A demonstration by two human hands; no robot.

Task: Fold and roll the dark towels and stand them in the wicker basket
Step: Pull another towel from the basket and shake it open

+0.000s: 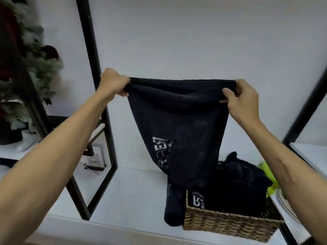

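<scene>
Both my hands hold one dark towel up by its top edge, stretched between them.

My left hand [113,82] is clenched on one top corner of the hanging towel [178,124], my right hand [242,98] pinches the other, thumb in front. Below my right grip sits the wicker basket [228,225] with dark towels [235,188] piled in it. A rolled towel [172,207] lies on the white shelf [123,197], touching the basket's left wall, below the hanging cloth.
</scene>
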